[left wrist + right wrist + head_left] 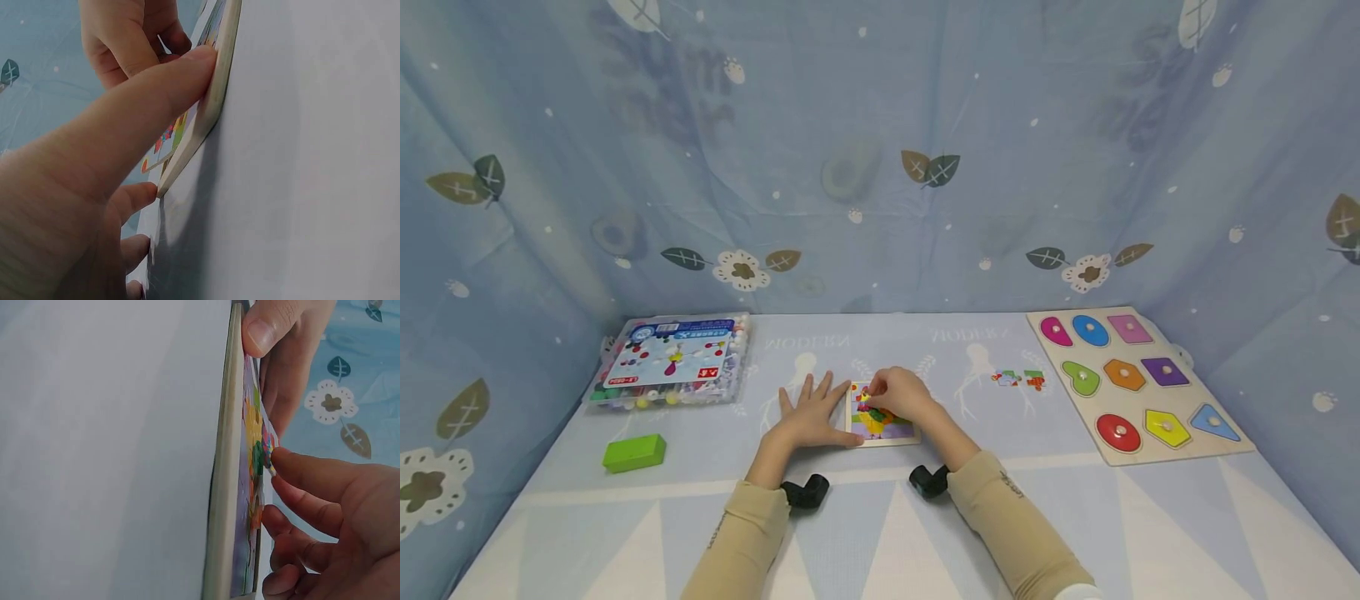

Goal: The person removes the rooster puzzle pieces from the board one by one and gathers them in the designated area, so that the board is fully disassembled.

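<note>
A small wooden jigsaw board (895, 443) with a colourful rooster picture lies flat in front of me. My left hand (811, 417) rests at its left side with fingers spread, the thumb (181, 75) pressing on the near edge and a fingertip touching the corner. Over the upper left of the picture, my right hand (902, 395) pinches a puzzle piece (269, 439) between thumb and fingers. That piece stands tilted up from the board in the right wrist view. Two loose jigsaw pieces, one mostly green and blue (1006, 378), one orange and green (1035, 380), lie to the right.
A clear plastic case (670, 362) full of small colourful parts stands at the back left. Nearer me is a green block (634, 452). On the right lies a wooden shape board (1093, 398) with several knobbed shapes. A patterned curtain (880, 208) hangs behind the table.
</note>
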Demonstrator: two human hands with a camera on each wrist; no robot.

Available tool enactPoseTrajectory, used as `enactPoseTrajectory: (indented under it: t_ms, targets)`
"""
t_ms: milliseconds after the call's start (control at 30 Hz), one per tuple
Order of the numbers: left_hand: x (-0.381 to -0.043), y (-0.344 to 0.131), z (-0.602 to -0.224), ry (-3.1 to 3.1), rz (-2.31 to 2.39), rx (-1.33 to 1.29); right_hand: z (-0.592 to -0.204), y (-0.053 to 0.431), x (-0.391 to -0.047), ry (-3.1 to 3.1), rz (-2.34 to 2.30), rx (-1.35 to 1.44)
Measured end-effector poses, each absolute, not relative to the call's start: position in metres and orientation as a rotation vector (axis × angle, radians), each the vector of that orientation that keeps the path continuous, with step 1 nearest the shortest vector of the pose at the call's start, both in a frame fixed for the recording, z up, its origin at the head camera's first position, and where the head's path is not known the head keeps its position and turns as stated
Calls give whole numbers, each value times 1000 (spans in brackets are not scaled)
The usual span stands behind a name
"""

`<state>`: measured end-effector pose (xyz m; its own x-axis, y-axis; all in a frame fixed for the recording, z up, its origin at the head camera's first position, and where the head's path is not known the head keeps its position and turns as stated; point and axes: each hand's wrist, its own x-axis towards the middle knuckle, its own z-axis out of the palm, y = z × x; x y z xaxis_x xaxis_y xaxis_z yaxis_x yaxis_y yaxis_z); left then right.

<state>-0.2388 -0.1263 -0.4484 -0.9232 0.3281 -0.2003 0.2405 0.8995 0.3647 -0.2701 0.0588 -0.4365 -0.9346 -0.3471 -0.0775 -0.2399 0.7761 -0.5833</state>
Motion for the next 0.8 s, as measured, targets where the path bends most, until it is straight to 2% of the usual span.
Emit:
enactPoseTrajectory:
  t_ms: [800]
  targets:
    - [-239, -125, -448, 2799, 491, 416, -436, 57, -272, 2809, -953, -445]
